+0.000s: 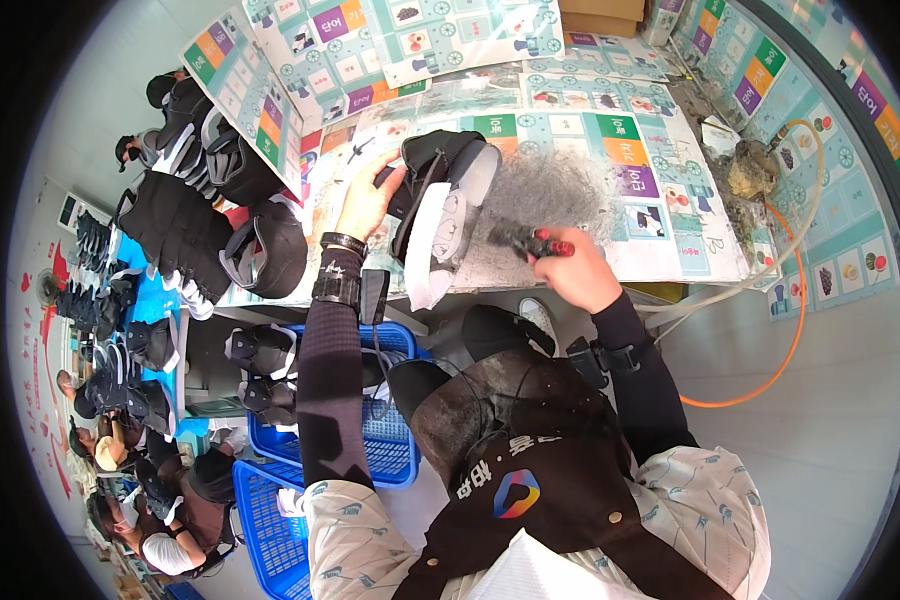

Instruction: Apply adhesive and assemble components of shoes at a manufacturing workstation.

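Near the front edge of the worktable, my left hand grips a black shoe from its left side. The shoe is tipped on its side, its pale sole turned toward my right hand. My right hand is closed around a red-handled tool. Its dark head is smeared by motion, so I cannot tell its exact kind. That head lies just right of the sole, with a visible gap, over a patch of dark grey dust on the printed table cover.
Several black shoes crowd the table's left end beside an upright printed panel. Blue baskets stand below on my left. An orange hose loops down at the right. Other people work at the far left.
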A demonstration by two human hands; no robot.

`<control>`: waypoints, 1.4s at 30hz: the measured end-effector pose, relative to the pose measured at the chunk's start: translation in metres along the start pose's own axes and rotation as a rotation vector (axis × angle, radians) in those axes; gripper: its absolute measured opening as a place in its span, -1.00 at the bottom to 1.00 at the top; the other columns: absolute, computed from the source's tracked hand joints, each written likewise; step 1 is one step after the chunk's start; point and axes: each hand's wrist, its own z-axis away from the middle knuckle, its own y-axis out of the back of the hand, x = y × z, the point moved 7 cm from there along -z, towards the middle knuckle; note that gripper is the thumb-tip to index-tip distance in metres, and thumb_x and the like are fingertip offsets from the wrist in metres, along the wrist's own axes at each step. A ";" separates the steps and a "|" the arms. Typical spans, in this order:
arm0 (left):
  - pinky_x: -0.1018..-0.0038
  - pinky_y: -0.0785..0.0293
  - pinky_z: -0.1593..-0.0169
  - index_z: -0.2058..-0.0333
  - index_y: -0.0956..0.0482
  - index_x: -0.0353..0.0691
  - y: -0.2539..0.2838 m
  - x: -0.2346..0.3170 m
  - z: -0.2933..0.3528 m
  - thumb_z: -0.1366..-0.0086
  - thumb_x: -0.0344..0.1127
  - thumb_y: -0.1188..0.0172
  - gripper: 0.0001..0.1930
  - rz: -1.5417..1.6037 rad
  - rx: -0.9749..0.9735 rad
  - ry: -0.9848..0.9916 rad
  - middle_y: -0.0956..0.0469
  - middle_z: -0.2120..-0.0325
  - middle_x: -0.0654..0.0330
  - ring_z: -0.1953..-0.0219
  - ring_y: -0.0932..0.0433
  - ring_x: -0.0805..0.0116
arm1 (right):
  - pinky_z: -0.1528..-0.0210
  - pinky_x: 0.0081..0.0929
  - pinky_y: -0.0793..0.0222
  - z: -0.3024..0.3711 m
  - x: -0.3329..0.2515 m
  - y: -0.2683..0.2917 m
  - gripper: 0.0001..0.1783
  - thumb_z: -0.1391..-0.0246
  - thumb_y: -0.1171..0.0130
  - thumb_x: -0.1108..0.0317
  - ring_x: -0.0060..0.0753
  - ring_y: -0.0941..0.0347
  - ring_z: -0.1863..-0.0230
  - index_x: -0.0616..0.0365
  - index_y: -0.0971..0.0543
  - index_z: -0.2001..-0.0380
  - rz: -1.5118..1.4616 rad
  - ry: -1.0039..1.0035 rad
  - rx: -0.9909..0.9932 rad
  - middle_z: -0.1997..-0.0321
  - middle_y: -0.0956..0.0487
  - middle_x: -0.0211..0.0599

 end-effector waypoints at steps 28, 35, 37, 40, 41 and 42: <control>0.21 -0.42 -0.31 0.27 -0.59 -0.24 0.007 0.135 -0.009 0.27 -0.63 -0.55 -0.50 -0.665 -0.333 -0.578 -0.35 -0.25 -0.03 -0.31 -0.35 -0.11 | 0.52 -0.62 -0.43 0.060 0.007 0.097 -0.59 -0.03 -0.13 0.58 -0.58 -0.56 0.36 0.38 -0.61 0.00 -0.490 0.016 0.222 0.20 -0.73 -0.30; 0.09 -0.45 -0.22 -0.06 -0.52 -0.28 -0.005 0.066 0.022 -0.39 -0.08 -0.31 -0.56 -0.413 0.541 -0.007 -0.50 -0.14 -0.32 -0.19 -0.49 -0.32 | 0.50 -0.62 -0.46 0.053 0.003 0.090 -0.56 -0.03 -0.14 0.57 -0.58 -0.56 0.34 0.37 -0.61 -0.03 -0.483 0.070 0.211 0.19 -0.73 -0.28; 0.00 -0.48 -0.15 -0.21 -0.47 -0.29 -0.013 0.070 0.020 -0.47 -0.19 -0.15 -0.57 -0.543 0.507 0.148 -0.59 0.00 -0.31 -0.11 -0.55 -0.33 | 0.46 -0.60 -0.48 0.054 0.000 0.092 -0.54 -0.05 -0.14 0.58 -0.57 -0.58 0.30 0.37 -0.60 -0.07 -0.488 0.106 0.277 0.16 -0.73 -0.25; 0.09 -0.53 -0.08 -0.10 -0.61 -0.28 0.024 0.112 0.016 -0.49 -0.26 -0.11 -0.68 -0.612 0.472 0.041 -0.63 0.00 -0.26 -0.09 -0.60 -0.25 | 0.29 -0.58 -0.52 0.063 -0.007 0.101 -0.54 -0.12 -0.15 0.58 -0.59 -0.56 0.20 0.32 -0.59 -0.13 -0.529 0.201 0.316 0.08 -0.71 -0.31; 0.15 -0.58 0.00 -0.07 -0.63 -0.23 0.040 0.128 0.018 -0.45 -0.29 -0.18 -0.71 -0.495 0.526 -0.023 -0.69 0.11 -0.18 0.03 -0.67 -0.17 | 0.24 -0.57 -0.53 0.068 -0.009 0.105 -0.54 -0.15 -0.15 0.57 -0.60 -0.55 0.17 0.30 -0.58 -0.16 -0.524 0.224 0.339 0.06 -0.71 -0.34; 0.19 -0.62 0.07 -0.06 -0.65 -0.17 0.054 0.155 0.015 -0.44 -0.27 -0.21 -0.72 -0.573 0.520 -0.242 -0.71 0.17 -0.10 0.11 -0.70 -0.12 | 0.19 -0.56 -0.53 0.072 -0.009 0.110 -0.56 -0.17 -0.15 0.55 -0.62 -0.53 0.14 0.26 -0.58 -0.15 -0.489 0.198 0.351 0.05 -0.69 -0.39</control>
